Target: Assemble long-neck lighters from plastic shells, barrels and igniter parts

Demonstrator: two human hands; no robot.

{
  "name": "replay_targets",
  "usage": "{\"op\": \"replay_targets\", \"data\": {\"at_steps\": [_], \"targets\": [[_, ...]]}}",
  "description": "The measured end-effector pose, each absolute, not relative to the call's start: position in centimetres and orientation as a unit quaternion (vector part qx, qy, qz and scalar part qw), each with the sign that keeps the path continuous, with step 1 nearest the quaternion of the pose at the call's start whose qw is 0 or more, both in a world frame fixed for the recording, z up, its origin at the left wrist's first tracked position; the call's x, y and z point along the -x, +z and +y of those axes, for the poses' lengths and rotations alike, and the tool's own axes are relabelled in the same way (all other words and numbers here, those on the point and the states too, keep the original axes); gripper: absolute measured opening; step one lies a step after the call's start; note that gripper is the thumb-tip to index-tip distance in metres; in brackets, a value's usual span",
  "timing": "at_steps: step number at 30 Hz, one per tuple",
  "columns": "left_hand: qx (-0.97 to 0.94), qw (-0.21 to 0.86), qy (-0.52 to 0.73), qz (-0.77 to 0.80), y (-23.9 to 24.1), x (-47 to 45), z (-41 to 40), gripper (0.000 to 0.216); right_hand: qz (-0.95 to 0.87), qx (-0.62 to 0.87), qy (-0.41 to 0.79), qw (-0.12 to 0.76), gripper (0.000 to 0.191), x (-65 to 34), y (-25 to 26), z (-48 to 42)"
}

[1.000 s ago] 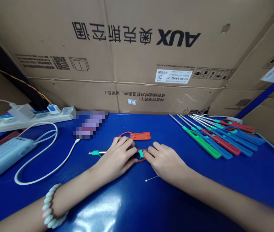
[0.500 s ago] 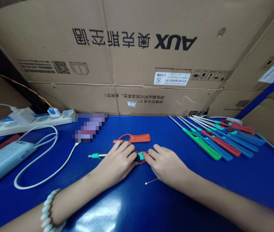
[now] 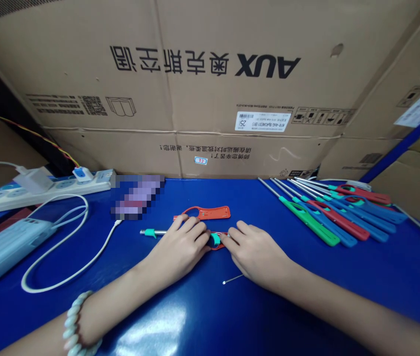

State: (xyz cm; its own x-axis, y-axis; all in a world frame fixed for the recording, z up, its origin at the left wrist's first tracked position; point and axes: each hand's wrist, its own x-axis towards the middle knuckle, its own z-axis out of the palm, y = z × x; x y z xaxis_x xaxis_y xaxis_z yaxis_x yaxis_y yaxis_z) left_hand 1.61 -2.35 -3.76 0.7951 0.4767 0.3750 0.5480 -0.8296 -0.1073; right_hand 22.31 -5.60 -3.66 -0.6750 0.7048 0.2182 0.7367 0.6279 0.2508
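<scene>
A long-necked lighter lies between my hands, its orange-red handle and green trigger partly covered by fingers. My left hand is closed over the trigger end. From under that hand a metal tube with a green collar sticks out to the left. The fingertips of my right hand press together on the handle, hiding what they pinch. Just beyond my hands lies a loose orange handle half with a ring-shaped opening. A thin metal rod shows below my right hand.
Several lighters with green, blue and red handles lie at the right. A power strip, a pale-blue power bank, a white cable and a blurred purple object occupy the left. A cardboard box stands behind.
The tube with its green collar has shifted slightly right and away from me, under my left hand. My right fingers have moved a little on the handle.
</scene>
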Motion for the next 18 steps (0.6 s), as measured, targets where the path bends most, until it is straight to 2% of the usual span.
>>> {"op": "replay_targets", "data": {"at_steps": [6,18], "targets": [[0.94,0.068,-0.181,-0.282,-3.8,-1.47,-2.08,0.023,-0.899,0.4,-0.172,0.052,0.023,-22.58,-3.63,-5.16],[0.93,-0.054,-0.185,-0.313,-3.73,-0.9,-1.5,0.024,-0.901,0.414,-0.115,0.057,0.028,-23.22,-2.85,-4.89]]}}
